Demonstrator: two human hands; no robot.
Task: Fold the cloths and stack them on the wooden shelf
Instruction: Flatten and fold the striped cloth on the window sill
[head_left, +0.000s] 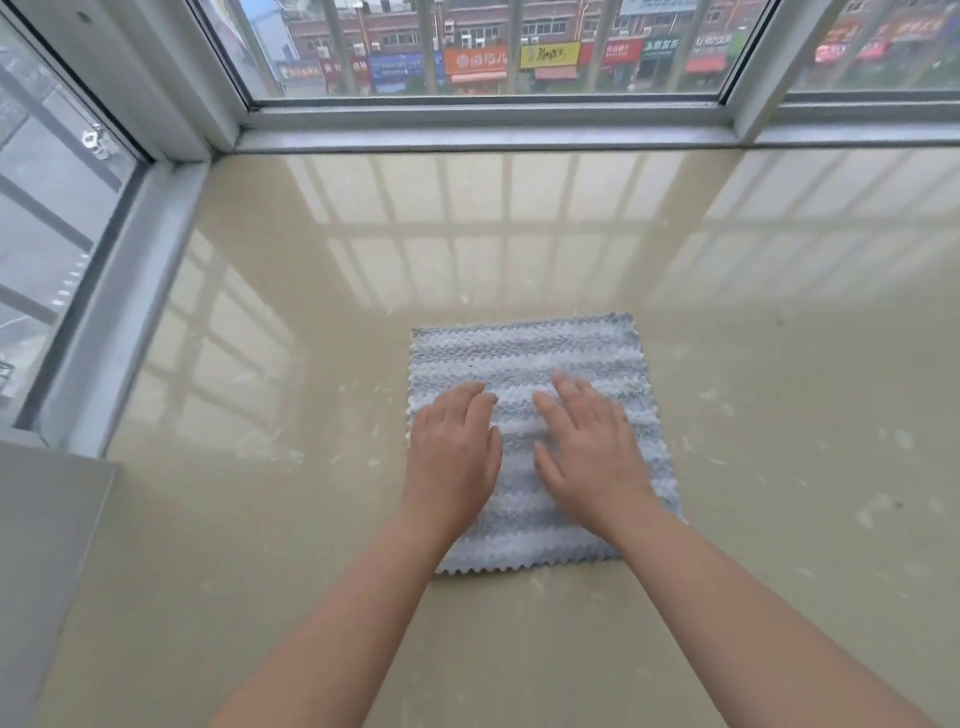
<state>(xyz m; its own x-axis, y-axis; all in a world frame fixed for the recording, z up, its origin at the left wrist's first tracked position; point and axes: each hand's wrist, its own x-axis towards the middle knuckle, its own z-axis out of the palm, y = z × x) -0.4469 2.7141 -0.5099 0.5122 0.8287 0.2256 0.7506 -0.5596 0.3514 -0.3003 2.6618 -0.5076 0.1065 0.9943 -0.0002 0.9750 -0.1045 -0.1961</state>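
Observation:
A blue and white striped cloth (524, 358) with zigzag edges lies spread flat on the glossy beige sill (311, 467), in the middle of the view. My left hand (452, 457) lies palm down on the cloth's left part, fingers straight. My right hand (587, 452) lies palm down on its middle and right part, fingers straight and slightly spread. Neither hand grips the cloth. No wooden shelf is in view.
Window frames (493, 124) bound the sill at the back and on the left. A grey wall corner (47, 545) stands at the near left. Small white flecks lie scattered on the sill around the cloth.

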